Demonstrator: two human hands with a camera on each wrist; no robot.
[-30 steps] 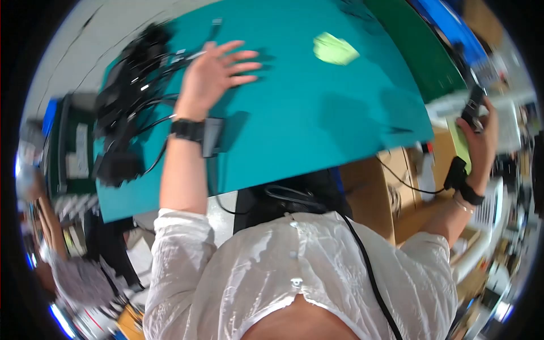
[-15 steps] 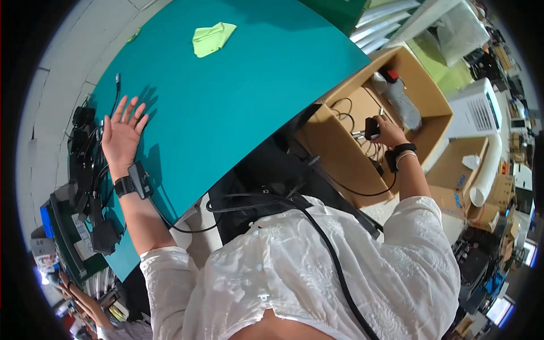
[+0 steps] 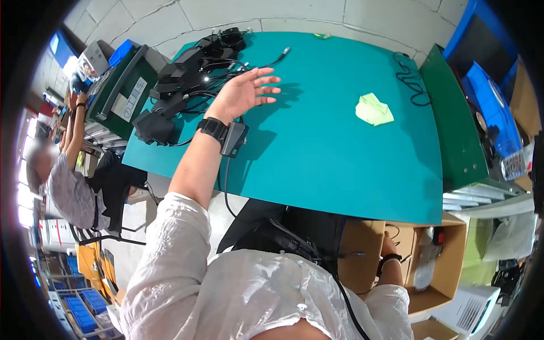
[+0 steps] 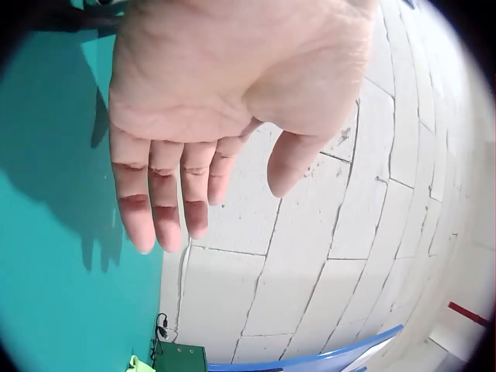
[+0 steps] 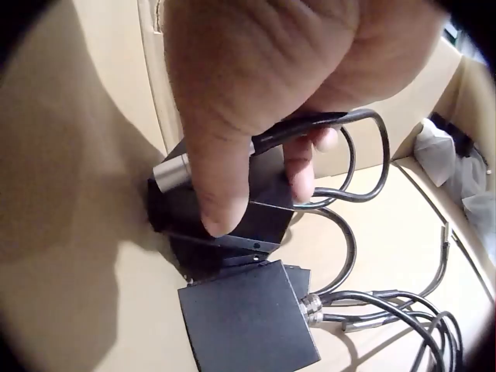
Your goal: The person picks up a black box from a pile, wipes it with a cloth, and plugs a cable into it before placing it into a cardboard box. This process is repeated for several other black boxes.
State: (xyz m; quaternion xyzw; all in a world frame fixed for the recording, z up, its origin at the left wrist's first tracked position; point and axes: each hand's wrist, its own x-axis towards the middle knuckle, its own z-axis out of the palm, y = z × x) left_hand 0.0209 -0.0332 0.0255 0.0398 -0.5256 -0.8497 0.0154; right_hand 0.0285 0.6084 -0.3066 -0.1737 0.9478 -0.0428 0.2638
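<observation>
My right hand [image 3: 389,246] reaches down into a cardboard box [image 3: 450,266]. In the right wrist view it grips a black box-shaped device [image 5: 267,223], thumb on the near side and fingertips showing beyond. That device's black cable ends in a silver connector [image 5: 172,173] beside the thumb. Another black device [image 5: 248,318] with a cable lies right below it. Palm up with relaxed fingers, my left hand [image 3: 243,95] hovers over the teal table [image 3: 317,164] and holds nothing. Nearest to it is a pile of black devices and cables [image 3: 181,73].
A light green cloth [image 3: 374,110] lies on the table's right part, with a coiled black cable [image 3: 412,82] behind it. A green case [image 3: 453,124] borders the right edge. A plastic-wrapped item [image 3: 425,266] sits inside the cardboard box. Another person [image 3: 76,187] sits at far left.
My right hand, holding a black device, has moved from beyond the table's right side down into the cardboard box. The head view has swung about; my left hand stays open over the table.
</observation>
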